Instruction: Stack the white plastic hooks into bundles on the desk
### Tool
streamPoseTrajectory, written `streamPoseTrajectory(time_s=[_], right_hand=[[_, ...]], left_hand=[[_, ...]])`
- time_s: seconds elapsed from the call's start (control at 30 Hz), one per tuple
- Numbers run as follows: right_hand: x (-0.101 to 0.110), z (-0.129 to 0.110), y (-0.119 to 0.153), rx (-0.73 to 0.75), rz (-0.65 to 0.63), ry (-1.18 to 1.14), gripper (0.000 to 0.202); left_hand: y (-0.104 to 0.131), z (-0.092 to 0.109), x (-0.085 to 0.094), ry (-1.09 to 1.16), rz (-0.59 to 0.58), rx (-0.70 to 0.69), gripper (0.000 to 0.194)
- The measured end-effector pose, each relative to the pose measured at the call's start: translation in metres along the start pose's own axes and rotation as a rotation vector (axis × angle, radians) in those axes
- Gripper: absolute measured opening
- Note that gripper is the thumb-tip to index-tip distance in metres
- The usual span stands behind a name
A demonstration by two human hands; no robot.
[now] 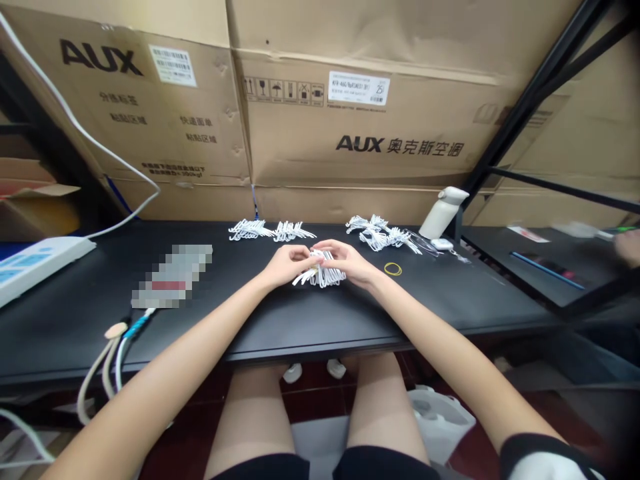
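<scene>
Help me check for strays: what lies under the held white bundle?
Black tabletop shows around the white bundle, held in left hand and right hand; what lies directly beneath is covered.

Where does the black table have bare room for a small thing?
The black table is bare between the blurred slab and the left hand, between the forearms in front of the held white bundle, and just right of the yellow band. The back right is crowded with white bundles and the bottle.

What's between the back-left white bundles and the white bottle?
In the head view, another cluster of white bundles lies between the back-left bundles and the bottle, plus a thin, unclear item by its base.
</scene>
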State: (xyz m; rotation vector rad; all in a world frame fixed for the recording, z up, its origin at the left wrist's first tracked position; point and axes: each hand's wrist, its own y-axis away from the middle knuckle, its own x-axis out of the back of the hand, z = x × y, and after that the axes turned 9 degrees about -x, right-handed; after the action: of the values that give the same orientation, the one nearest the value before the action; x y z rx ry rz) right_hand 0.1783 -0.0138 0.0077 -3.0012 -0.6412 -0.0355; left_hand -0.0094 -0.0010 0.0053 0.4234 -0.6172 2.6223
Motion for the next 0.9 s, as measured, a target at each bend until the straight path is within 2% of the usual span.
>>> streamPoseTrajectory(time_s=[0.2,0.33,0.53,0.63,0.73,0.8,0.9], right_hand=[[-0.0015,0.0018,-0.0001,0.017,-0.01,0.014,0.041],[-0.0014,0.0035,-0.0006,0.08,0.026,0.049,0.044],[-0.0013,0.0042,-0.0035,0.052,0.1,-0.014,0.042],[-0.0001,0.0041,-0.0067,-0.034,0.23,-0.07,0.032],[0.0035,0.0041,-0.0086,-0.205,0.317,-0.122,0.021],[0.006,0.0039,-0.0084,-0.275,0.278,-0.145,0.017],[0.0072,0.0032,-0.0064,-0.274,0.17,-0.177,0.019]], left_hand=[[-0.0012,-0.0043,0.0012,0.01,0.033,-0.011,0.037],[-0.0025,-0.0075,0.0032,-0.008,0.063,-0.025,0.037],[-0.0028,-0.0083,0.0024,-0.005,0.07,-0.011,0.04],[-0.0041,-0.0084,0.0025,0.022,0.074,0.044,0.04],[-0.0059,-0.008,0.0038,0.103,0.078,0.128,0.036],[-0.0066,-0.007,0.0049,0.16,0.09,0.167,0.033],[-0.0069,-0.0046,0.0065,0.19,0.11,0.18,0.033]])
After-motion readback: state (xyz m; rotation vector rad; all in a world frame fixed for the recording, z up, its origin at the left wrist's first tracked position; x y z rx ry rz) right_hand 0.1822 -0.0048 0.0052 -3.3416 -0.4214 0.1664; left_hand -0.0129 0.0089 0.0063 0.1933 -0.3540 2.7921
